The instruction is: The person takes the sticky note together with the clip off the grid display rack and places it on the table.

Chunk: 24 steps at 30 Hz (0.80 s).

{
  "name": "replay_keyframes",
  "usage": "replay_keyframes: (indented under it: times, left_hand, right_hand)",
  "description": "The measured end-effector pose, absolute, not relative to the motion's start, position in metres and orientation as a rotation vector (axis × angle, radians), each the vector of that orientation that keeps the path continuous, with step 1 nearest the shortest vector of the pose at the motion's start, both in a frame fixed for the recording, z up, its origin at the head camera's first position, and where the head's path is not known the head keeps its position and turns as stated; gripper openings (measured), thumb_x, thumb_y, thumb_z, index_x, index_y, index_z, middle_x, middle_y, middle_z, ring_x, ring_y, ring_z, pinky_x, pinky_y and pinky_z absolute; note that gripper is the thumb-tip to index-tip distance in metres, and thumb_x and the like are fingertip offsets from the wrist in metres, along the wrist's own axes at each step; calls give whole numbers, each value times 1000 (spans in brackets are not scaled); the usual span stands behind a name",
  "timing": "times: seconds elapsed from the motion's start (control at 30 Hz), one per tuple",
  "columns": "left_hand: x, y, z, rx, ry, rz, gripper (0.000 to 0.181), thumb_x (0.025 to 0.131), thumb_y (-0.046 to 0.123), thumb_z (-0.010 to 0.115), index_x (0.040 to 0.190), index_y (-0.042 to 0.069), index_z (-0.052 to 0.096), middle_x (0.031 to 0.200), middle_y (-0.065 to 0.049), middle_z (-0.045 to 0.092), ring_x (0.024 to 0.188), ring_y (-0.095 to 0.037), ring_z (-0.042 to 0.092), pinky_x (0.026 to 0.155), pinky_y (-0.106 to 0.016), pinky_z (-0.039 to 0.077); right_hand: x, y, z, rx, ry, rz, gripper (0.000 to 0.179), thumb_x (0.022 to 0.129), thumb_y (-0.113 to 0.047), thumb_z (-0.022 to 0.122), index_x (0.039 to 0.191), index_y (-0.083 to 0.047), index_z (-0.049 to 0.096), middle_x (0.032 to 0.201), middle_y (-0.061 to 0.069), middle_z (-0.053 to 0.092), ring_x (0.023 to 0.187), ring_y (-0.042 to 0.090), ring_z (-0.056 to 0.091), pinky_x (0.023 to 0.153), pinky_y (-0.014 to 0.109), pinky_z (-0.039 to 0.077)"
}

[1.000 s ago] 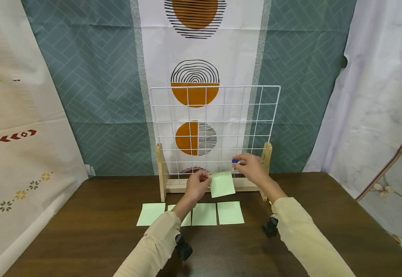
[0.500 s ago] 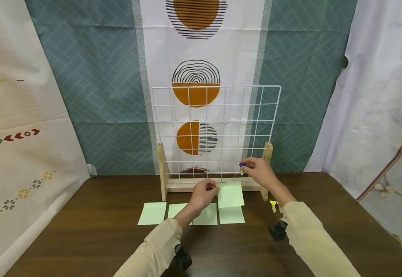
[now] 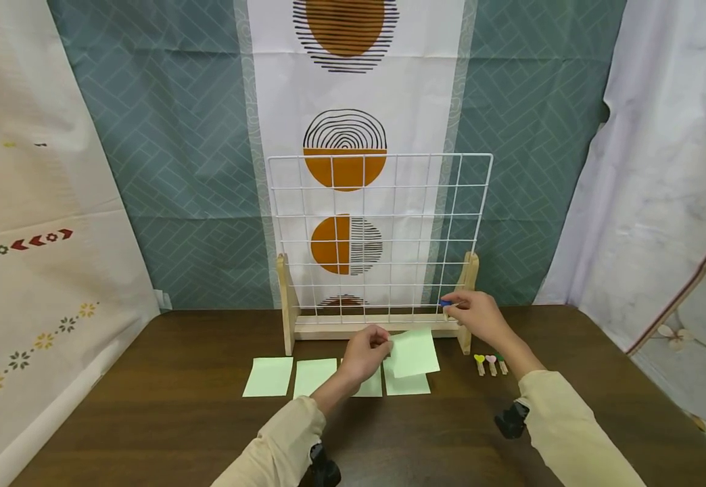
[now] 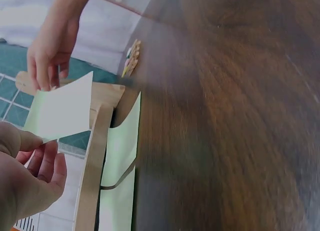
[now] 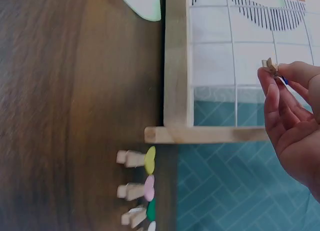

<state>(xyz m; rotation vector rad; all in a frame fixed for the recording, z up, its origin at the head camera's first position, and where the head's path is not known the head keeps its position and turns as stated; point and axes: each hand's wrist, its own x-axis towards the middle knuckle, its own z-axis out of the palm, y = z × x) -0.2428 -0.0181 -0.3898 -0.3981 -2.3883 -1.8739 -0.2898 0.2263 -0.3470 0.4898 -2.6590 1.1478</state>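
Observation:
My left hand (image 3: 365,353) pinches a pale green paper sheet (image 3: 415,353) by its left edge, holding it above the table in front of the wire grid (image 3: 379,203). In the left wrist view the thumb and fingertips grip a corner of that sheet (image 4: 62,111). To its right, my right hand (image 3: 479,316) pinches a small wooden clothespin (image 5: 270,67) with a blue ornament, near the grid's lower right. Several more green sheets (image 3: 268,377) lie in a row on the table, partly hidden by the left hand and the held sheet.
The white grid stands upright in a wooden base (image 3: 377,329) with side posts (image 3: 469,297). Several clothespins with coloured heart tops, including a yellow one (image 3: 480,364), lie on the dark table (image 3: 164,406) right of the base. Patterned cloth (image 3: 164,135) hangs behind.
Both hands have moved right and lower, carrying the sheet and the clothespin. The sheet now hangs over the rightmost sheet on the table. Clothespins at the right have come into view.

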Motion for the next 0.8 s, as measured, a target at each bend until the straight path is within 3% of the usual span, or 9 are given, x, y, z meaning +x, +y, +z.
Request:
replay_keyframes:
  times: [0.23,0.47,0.8]
  left_hand:
    - [-240,-11,-392,-453,-2371,-1945,5,89,-2,62,93,-5,61,80,-6,60,71,-15,59,67,-36,53]
    - [-242,3,-396,-460,-2388,-1952,6,88,-4,62,94,-6,62,81,-7,60,70,-16,60,71,-42,55]
    - [-247,27,-404,-402,-2380,-1986,6,87,-5,64,90,-8,61,76,-4,58,67,-14,60,65,-32,55]
  right_hand:
    - [-284,241,-356,492,-2674,1110,22,92,-8,64,111,5,67,103,18,68,95,36,65,70,40,54]
    - [-277,258,-363,465,-2692,1179,24,92,-7,64,112,8,66,103,20,67,85,30,66,65,36,55]
    - [-274,280,-375,403,-2792,1173,26,93,-9,63,112,8,66,106,24,66,68,21,64,62,34,54]
